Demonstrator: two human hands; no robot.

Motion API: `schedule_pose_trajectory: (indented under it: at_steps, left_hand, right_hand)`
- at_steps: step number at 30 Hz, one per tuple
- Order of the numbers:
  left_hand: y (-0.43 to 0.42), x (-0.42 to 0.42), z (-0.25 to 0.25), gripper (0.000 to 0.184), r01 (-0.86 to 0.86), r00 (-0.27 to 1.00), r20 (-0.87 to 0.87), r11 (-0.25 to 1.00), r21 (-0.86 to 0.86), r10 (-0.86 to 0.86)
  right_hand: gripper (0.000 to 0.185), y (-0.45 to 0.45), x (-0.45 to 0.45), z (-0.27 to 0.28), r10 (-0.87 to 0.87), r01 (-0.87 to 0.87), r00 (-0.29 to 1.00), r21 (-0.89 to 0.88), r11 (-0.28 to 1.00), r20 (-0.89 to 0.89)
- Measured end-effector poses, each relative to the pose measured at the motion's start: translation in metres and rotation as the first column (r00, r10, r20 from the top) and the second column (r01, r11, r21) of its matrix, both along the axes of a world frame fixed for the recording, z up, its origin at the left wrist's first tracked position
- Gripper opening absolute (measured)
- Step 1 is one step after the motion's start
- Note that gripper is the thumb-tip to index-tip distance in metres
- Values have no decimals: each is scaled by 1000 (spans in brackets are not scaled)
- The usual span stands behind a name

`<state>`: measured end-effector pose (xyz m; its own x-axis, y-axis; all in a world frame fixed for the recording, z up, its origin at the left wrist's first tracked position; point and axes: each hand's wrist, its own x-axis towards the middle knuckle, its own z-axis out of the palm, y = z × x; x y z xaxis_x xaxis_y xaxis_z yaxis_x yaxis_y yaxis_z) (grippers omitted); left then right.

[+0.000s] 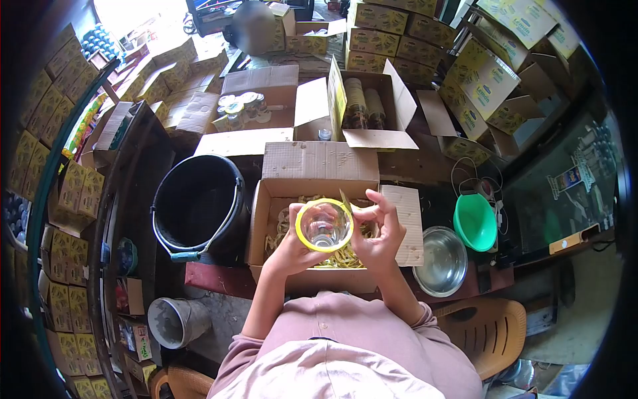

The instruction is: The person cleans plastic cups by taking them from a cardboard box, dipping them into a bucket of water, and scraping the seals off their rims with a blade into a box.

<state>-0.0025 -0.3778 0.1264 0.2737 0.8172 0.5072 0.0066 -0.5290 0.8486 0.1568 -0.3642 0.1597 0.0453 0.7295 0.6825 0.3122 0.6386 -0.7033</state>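
Note:
My left hand (287,249) is closed around the side of a clear cup with a bright yellow rim (300,229), its mouth turned up toward me. At the cup's right side, my right hand (380,234) has its thumb and a finger brought together on a thin yellowish strip (345,201) that stands up beside the rim. Whether the strip is joined to the cup I cannot tell. Both hands are above an open carton (319,163) holding many curled yellow and whitish strips (342,258).
Left of the carton stands a black bucket (163,199), with a grey bucket (174,322) below it. A metal bowl (440,263) and green basin (475,223) are at right. Behind, open boxes hold lidded cups (240,110) and stacked cups (365,106). A person (256,33) is far back.

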Motion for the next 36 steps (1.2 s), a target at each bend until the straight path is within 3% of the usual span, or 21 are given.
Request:
schedule_pose_trajectory:
  at_steps: [4,11,17,20,26,29,36]
  left_hand:
    - [4,3,1,68,63,983,177,994,-87,-47]
    - [7,2,4,65,39,977,211,994,-101,-16]
    - [4,4,3,66,-16,991,129,998,-69,25]
    - [4,2,6,68,-36,998,-45,999,3,37]
    - [5,0,-3,69,85,979,196,979,-187,-47]
    - [3,0,6,65,83,990,124,986,-146,-65]
    - [3,-6,-2,61,234,938,318,925,-300,-134]
  right_hand:
    - [45,0,1,1,1,-7,996,-76,997,-86]
    - [45,-8,0,-10,-63,64,997,17,998,-44]
    - [44,-9,-6,-13,-124,125,991,25,992,-43]
    - [45,-5,-5,-11,-148,147,989,64,987,11]
    - [46,0,-5,-9,-42,42,997,-14,999,-60]
    - [47,2,-5,-10,-43,43,998,1,999,-54]
    - [52,4,-3,-5,57,-58,998,-48,997,-25]
